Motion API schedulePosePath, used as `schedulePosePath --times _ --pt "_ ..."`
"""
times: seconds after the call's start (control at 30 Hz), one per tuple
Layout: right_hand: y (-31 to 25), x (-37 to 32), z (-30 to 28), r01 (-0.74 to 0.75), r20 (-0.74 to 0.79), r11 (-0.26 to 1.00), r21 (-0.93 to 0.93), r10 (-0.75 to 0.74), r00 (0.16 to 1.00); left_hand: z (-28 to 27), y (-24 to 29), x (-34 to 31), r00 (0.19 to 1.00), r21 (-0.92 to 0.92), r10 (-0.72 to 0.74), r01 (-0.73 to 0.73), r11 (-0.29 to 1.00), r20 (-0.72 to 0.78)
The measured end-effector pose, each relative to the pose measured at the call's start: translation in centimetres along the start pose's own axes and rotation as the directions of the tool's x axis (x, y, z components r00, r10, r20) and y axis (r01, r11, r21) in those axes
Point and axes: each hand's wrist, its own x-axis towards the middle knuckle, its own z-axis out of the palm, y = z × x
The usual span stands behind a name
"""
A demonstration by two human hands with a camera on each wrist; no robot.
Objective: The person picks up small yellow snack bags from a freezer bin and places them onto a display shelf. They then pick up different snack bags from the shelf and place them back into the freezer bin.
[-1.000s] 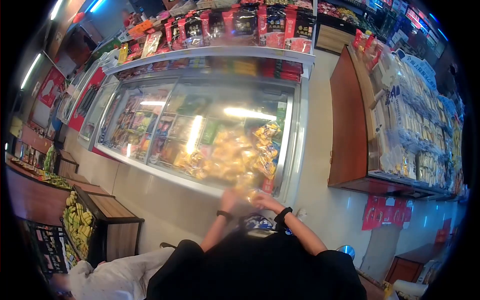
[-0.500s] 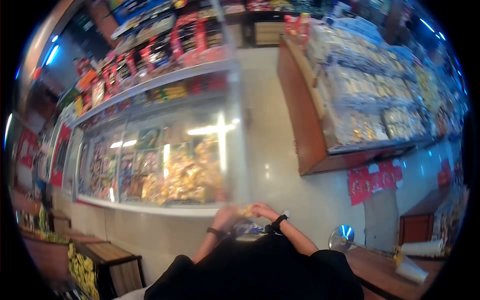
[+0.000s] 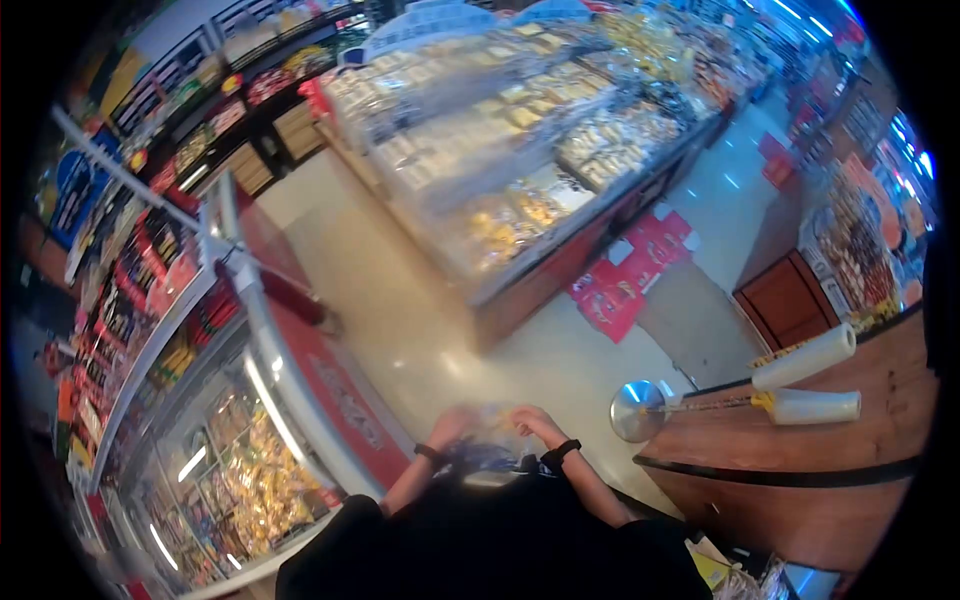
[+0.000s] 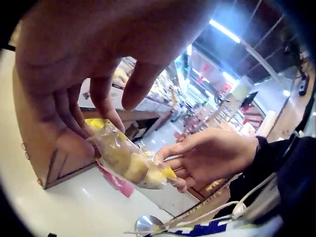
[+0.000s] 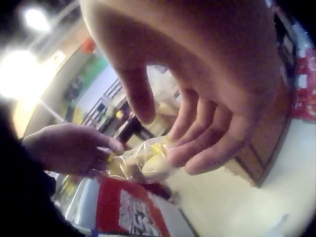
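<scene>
A small clear packet with yellow ends and pale yellow pieces inside (image 4: 133,165) is held level between my two hands, in front of my body. My left hand (image 3: 447,428) grips one yellow end with its curled fingers. At the opposite end, the fingers of my right hand (image 3: 538,425) hold the wrapper, seen from across in the left wrist view. The packet (image 5: 143,165) shows its crinkled film in the right wrist view, while in the head view it is a blur between the hands. Both wrists wear dark bands.
A glass-topped freezer (image 3: 290,400) with yellow packets stands to the left. Ahead is a wooden display stand (image 3: 400,215) piled with bagged goods. On the right, a wooden counter (image 3: 770,440) bears bag rolls (image 3: 815,405) and a round metal disc (image 3: 638,411). Pale floor (image 3: 350,260) runs between.
The view has swung right, from facing the freezer to facing the display stand and counter. The hands have come away from the freezer's edge with the packet still between them.
</scene>
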Motion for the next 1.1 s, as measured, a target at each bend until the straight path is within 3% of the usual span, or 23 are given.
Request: schedulePosePath --times 0.03,0.07,0.17,0.23,0.27,0.43,0.53,0.63,0.67,0.77,0.8,0.87,0.93,1.0,1.1 --pt "-0.1 -0.5 -1.7 0.011 -0.051 0.998 0.056 -0.008 0.999 0.8 1.6 1.5 1.0 -0.023 -0.002 0.003 1.0 0.031" --pt "0.2 -1.1 -2.6 0.107 -0.158 0.968 0.227 -0.072 0.985 1.8 2.8 3.0 0.998 -0.046 -0.007 0.01 0.999 0.058" --pt "3.8 0.5 -6.9 0.171 -0.273 0.965 0.2 -0.113 0.955 3.1 7.7 6.5 0.987 0.006 0.075 -0.076 0.997 0.143" --pt "5.4 1.7 -8.9 0.148 -0.351 0.928 0.341 -0.02 0.936 3.7 10.1 9.1 0.97 0.049 0.07 -0.084 0.995 0.233" --pt "5.7 1.9 -9.7 0.14 -0.383 0.902 0.408 0.03 0.923 4.3 10.6 10.4 0.967 0.07 0.087 -0.107 0.992 0.238" --pt "4.1 4.1 -15.0 0.131 -0.414 0.907 0.401 0.052 0.909 5.9 14.2 16.5 0.945 0.145 0.225 -0.263 0.954 0.236" --pt "0.1 5.6 -18.5 0.167 -0.465 0.916 0.365 0.024 0.885 5.1 18.2 20.9 0.94 0.075 0.092 -0.123 0.99 0.33" --pt "-3.5 7.8 -22.0 0.263 -0.528 0.889 0.374 -0.03 0.849 5.7 18.6 27.6 0.925 -0.087 0.048 -0.016 0.996 0.378" --pt "-4.4 8.7 -23.4 0.3 -0.547 0.876 0.378 -0.05 0.836 5.8 19.7 29.3 0.924 -0.152 0.165 -0.118 0.981 0.345" --pt "-4.2 14.0 -29.8 0.275 -0.435 0.912 0.305 -0.124 0.892 5.2 23.4 34.4 0.926 0.024 0.267 -0.284 0.959 0.268" --pt "-4.1 15.8 -32.0 0.221 -0.421 0.952 0.209 -0.116 0.899 4.5 25.2 35.5 0.931 0.09 0.224 -0.26 0.961 0.289" --pt "-5.5 19.2 -35.9 0.115 -0.393 0.993 0.012 -0.101 0.914 3.9 27.1 37.7 0.944 0.041 0.235 -0.251 0.967 0.232" --pt "-12.6 18.9 -36.0 0.081 -0.411 0.98 0.183 0.001 0.912 3.3 28.2 39.5 0.941 0.035 0.293 -0.302 0.953 0.17" --pt "-16.5 20.7 -37.0 0.097 -0.398 0.942 0.321 0.041 0.917 2.1 30.9 39.2 0.965 -0.13 0.26 -0.256 0.958 0.012" --pt "-21.6 22.2 -37.4 0.07 -0.357 0.991 0.111 -0.026 0.934 2.5 29.1 41.7 0.983 -0.241 0.161 -0.178 0.954 -0.091"
